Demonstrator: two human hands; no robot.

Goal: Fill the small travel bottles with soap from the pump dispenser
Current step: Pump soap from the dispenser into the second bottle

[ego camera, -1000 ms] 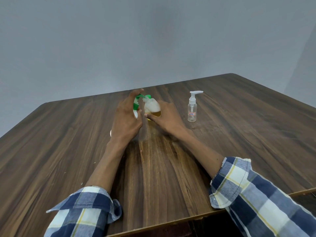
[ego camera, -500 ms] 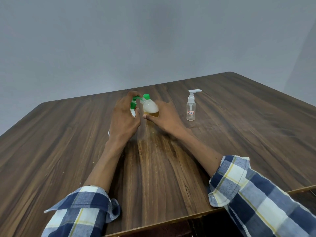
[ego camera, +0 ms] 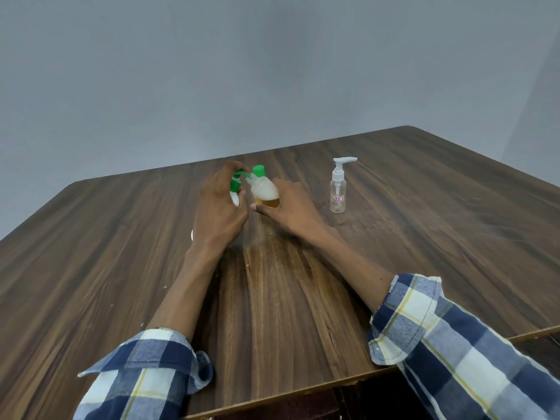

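A white pump dispenser (ego camera: 235,202) with a green pump head (ego camera: 235,184) stands mid-table, mostly hidden behind my left hand (ego camera: 216,213). That hand wraps around its body, with the index finger on top of the pump head. My right hand (ego camera: 291,210) holds a small translucent travel bottle (ego camera: 265,190), tilted so that its open neck meets the pump's spout. Its green flip cap (ego camera: 258,170) hangs open behind the neck. Amber soap lies in the bottle's lower part, with pale foam above. A second small bottle (ego camera: 338,192), clear with a white pump top, stands upright to the right.
The brown wooden table (ego camera: 121,268) runs to a grey wall behind. Its front edge is close to me, just under my plaid sleeves. The table's right corner ends near the far right.
My left index finger has come down from a raised pose onto the green pump head. The travel bottle stays at the spout in my right hand.
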